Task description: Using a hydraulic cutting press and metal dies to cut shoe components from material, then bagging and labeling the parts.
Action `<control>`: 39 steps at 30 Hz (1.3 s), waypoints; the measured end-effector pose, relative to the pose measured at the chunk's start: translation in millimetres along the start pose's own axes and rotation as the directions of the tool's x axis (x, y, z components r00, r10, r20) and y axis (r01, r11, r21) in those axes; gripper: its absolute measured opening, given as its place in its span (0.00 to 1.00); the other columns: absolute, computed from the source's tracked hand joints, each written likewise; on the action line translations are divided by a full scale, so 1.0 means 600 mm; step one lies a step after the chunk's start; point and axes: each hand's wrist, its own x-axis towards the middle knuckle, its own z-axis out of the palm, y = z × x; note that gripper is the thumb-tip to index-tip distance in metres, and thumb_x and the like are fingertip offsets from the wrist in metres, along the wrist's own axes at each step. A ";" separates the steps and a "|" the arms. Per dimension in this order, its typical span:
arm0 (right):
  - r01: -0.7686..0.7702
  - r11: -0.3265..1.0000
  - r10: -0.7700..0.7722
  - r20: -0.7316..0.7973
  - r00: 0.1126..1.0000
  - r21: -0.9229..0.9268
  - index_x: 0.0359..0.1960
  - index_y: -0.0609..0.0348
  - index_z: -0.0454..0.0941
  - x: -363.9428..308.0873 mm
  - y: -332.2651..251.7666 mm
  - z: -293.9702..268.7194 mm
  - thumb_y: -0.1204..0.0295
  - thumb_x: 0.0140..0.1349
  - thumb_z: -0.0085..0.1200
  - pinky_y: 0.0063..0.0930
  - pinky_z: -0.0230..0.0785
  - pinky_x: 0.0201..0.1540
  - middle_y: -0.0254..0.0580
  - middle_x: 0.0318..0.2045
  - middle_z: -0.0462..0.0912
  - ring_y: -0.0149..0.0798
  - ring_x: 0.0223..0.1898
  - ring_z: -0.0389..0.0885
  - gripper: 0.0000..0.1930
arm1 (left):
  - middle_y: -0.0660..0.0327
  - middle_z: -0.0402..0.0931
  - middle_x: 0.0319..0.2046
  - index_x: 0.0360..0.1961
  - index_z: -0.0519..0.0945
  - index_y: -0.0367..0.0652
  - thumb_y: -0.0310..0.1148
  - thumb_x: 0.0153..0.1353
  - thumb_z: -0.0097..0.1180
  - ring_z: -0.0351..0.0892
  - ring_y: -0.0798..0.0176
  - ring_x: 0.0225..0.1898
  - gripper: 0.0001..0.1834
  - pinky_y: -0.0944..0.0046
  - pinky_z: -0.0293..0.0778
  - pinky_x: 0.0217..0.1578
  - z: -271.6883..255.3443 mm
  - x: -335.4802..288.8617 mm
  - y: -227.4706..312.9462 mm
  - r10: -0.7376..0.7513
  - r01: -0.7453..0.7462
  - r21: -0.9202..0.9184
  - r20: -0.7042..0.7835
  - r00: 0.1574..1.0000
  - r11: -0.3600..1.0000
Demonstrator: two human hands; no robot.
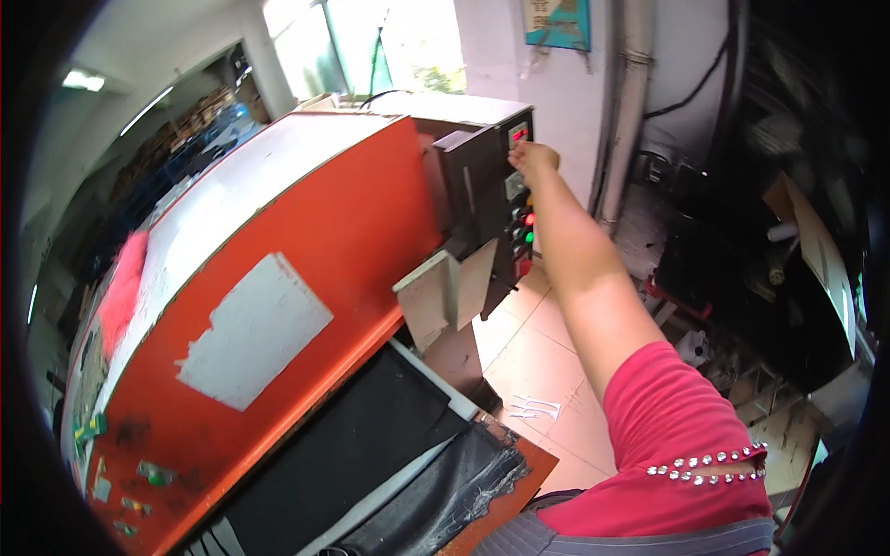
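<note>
My right arm reaches far out to the control panel (517, 213) on the end of a large orange machine (362, 176). At the panel's top, my right hand (536, 159) is closed, its fingers curled in and the fingertips at or just below a small red-lit display (519, 135). Nothing shows in the fingers. Under the hand, the panel carries several round knobs and buttons, among them a lit red one (529, 220) and a lit green one (529, 237). My left hand is out of view.
A black conveyor belt (343, 435) runs out below the orange hood, beside a grey metal rail. Bent metal flaps (445, 292) jut out near the panel. White strips (536, 407) lie on the tiled floor. A vertical pipe (633, 102) stands behind my arm.
</note>
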 end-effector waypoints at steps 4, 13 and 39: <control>0.329 0.783 -0.405 -0.032 0.914 -0.527 0.33 0.59 0.77 0.018 -0.002 -0.027 0.57 0.63 0.53 0.30 0.73 0.22 0.38 0.17 0.75 0.34 0.17 0.75 0.15 | 0.44 0.71 0.53 0.59 0.67 0.34 0.37 0.57 0.55 0.72 0.45 0.52 0.30 0.54 0.67 0.54 0.051 0.009 -0.086 0.209 -0.233 -0.384 -0.104 0.972 0.894; 0.632 0.754 -0.255 0.807 0.533 -0.179 0.40 0.59 0.77 -0.627 0.168 0.072 0.70 0.64 0.55 0.19 0.67 0.34 0.32 0.34 0.77 0.25 0.31 0.74 0.07 | 0.53 0.76 0.23 0.24 0.78 0.39 0.41 0.58 0.57 0.74 0.47 0.30 0.15 0.51 0.69 0.34 0.014 -0.024 -0.241 -0.235 0.220 -0.250 -0.031 0.971 0.943; 0.865 0.497 0.472 0.858 -0.201 -0.070 0.52 0.64 0.71 -1.293 0.430 0.165 0.67 0.52 0.58 0.39 0.68 0.49 0.48 0.39 0.77 0.48 0.47 0.73 0.25 | 0.58 0.76 0.38 0.44 0.80 0.44 0.37 0.51 0.63 0.71 0.53 0.44 0.18 0.54 0.63 0.49 0.031 0.243 -0.434 0.268 -0.329 -0.429 -0.198 0.943 0.841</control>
